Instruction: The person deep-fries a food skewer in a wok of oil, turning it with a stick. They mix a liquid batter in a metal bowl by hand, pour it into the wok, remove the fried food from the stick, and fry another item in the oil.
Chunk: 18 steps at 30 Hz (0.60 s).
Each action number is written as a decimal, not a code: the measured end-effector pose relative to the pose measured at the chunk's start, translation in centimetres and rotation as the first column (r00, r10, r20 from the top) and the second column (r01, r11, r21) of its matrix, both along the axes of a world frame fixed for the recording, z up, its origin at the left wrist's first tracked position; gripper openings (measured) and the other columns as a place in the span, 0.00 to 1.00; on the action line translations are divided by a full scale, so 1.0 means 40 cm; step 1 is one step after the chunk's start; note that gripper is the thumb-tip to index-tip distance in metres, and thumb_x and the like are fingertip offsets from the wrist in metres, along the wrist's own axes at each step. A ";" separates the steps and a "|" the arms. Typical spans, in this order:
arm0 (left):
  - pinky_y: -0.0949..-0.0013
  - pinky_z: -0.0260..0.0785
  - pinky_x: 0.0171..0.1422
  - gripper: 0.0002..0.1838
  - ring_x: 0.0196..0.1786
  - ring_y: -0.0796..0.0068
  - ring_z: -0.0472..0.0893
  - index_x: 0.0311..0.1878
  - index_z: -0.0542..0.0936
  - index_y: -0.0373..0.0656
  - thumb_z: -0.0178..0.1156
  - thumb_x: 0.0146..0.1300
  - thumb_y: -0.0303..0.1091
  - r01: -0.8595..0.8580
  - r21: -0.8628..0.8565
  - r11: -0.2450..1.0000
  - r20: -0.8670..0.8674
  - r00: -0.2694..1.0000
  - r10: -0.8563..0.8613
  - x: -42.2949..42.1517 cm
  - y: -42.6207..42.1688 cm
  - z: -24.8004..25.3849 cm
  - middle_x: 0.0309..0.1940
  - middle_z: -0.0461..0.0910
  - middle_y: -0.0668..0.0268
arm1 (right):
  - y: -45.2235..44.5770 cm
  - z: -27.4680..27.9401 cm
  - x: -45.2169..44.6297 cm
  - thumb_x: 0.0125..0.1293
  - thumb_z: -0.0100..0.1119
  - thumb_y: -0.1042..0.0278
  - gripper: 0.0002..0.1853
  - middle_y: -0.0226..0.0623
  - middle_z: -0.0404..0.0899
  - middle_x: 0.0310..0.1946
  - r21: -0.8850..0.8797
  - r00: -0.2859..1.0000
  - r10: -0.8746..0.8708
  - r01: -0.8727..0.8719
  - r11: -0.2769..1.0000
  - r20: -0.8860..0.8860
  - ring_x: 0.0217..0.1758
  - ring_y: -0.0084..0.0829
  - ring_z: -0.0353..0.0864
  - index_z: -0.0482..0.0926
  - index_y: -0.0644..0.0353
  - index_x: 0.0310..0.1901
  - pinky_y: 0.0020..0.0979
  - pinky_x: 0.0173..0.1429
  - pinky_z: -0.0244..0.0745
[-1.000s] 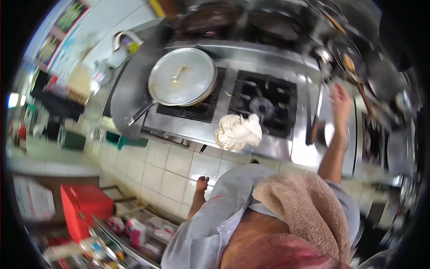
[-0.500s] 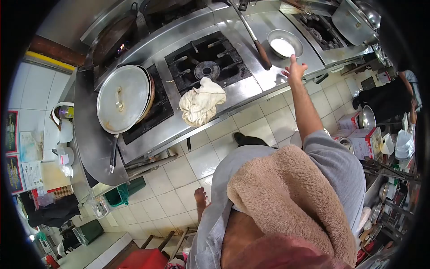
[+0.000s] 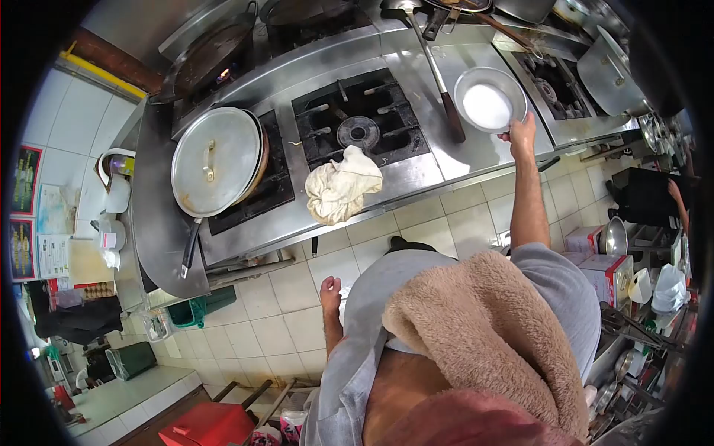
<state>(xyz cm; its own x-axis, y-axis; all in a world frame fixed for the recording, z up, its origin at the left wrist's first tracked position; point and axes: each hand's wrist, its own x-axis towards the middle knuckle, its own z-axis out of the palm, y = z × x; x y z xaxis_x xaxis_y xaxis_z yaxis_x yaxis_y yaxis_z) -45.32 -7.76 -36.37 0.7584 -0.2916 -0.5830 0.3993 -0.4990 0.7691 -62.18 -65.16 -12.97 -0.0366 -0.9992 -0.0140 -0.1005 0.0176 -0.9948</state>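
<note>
My right hand [image 3: 520,135] holds the near right edge of a round metal bowl [image 3: 460,104] on the steel counter. White contents [image 3: 486,105] show inside it; I cannot tell what they are. Just left of the bowl lies a long-handled ladle [image 3: 435,74] with a dark wooden grip. My left hand [image 3: 331,290] hangs over the floor by my body, fingers loosely curled with nothing visible in them. A crumpled cream cloth [image 3: 343,186] rests at the front edge of the stove, by the middle burner [image 3: 358,132].
A lidded pan [image 3: 216,160] sits on the left burner, its black handle [image 3: 191,249] sticking out over the front edge. Small flames [image 3: 224,74] show at the back left. A big pot [image 3: 611,70] stands at the far right. Another person's arm [image 3: 675,192] appears at the right edge.
My right hand has gone from reaching with spread fingers to gripping the bowl's edge. My left hand has risen a little in view. The whole view has shifted slightly.
</note>
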 end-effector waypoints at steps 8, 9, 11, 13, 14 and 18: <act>0.67 0.68 0.51 0.24 0.47 0.70 0.75 0.55 0.70 0.36 0.61 0.59 0.40 0.031 -0.108 0.994 0.188 0.982 -0.010 0.059 -0.072 0.196 0.48 0.75 0.59 | 0.193 0.144 0.168 0.50 0.45 0.83 0.23 0.45 0.74 0.23 0.124 0.818 0.574 -0.568 0.814 -0.022 0.11 0.29 0.69 0.65 0.70 0.52 0.26 0.09 0.57; 0.67 0.68 0.51 0.24 0.47 0.70 0.74 0.55 0.70 0.36 0.61 0.59 0.39 0.044 -0.175 0.984 0.231 0.973 -0.003 0.074 -0.074 0.246 0.48 0.75 0.59 | 0.242 0.153 0.215 0.49 0.44 0.83 0.23 0.43 0.74 0.24 0.146 0.800 0.599 -0.590 0.794 -0.025 0.11 0.26 0.69 0.67 0.70 0.51 0.26 0.09 0.59; 0.69 0.68 0.50 0.24 0.46 0.72 0.74 0.56 0.70 0.37 0.61 0.59 0.38 -0.004 -0.205 0.979 0.269 0.961 0.060 0.086 -0.074 0.390 0.49 0.74 0.61 | 0.335 0.173 0.299 0.48 0.44 0.83 0.23 0.40 0.74 0.24 0.098 0.653 0.757 -0.752 0.652 -0.029 0.12 0.25 0.69 0.68 0.69 0.50 0.25 0.10 0.62; 0.72 0.67 0.49 0.23 0.45 0.73 0.74 0.56 0.69 0.38 0.61 0.59 0.36 -0.003 -0.311 0.950 0.302 0.948 0.102 0.103 -0.039 0.494 0.48 0.74 0.63 | 0.445 0.190 0.396 0.49 0.46 0.82 0.22 0.38 0.74 0.24 0.139 0.509 0.860 -0.853 0.503 0.010 0.12 0.23 0.70 0.68 0.68 0.50 0.23 0.10 0.64; 0.73 0.67 0.49 0.23 0.46 0.74 0.73 0.58 0.67 0.39 0.59 0.60 0.33 0.007 -0.322 0.947 0.330 0.938 0.105 0.115 -0.002 0.520 0.51 0.72 0.63 | 0.519 0.204 0.445 0.49 0.46 0.82 0.23 0.35 0.73 0.24 0.135 0.444 0.895 -0.890 0.435 0.049 0.11 0.21 0.68 0.68 0.68 0.52 0.21 0.09 0.60; 0.64 0.70 0.52 0.30 0.52 0.71 0.70 0.64 0.60 0.42 0.58 0.62 0.38 -0.094 -0.588 0.804 0.314 0.889 0.334 0.150 0.172 0.633 0.60 0.61 0.62 | 0.822 0.289 0.617 0.49 0.46 0.82 0.25 0.37 0.74 0.25 0.191 0.099 0.989 -0.979 0.076 0.110 0.10 0.19 0.66 0.67 0.67 0.54 0.20 0.08 0.54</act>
<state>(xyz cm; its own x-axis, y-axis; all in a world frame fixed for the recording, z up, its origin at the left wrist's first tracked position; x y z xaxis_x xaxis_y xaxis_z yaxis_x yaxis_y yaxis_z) -39.33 -0.86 -11.04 0.9629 -0.2687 -0.0249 0.0567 0.1111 0.9922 -37.50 -32.28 -1.42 0.9717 -0.1108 -0.2088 -0.2070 0.0277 -0.9779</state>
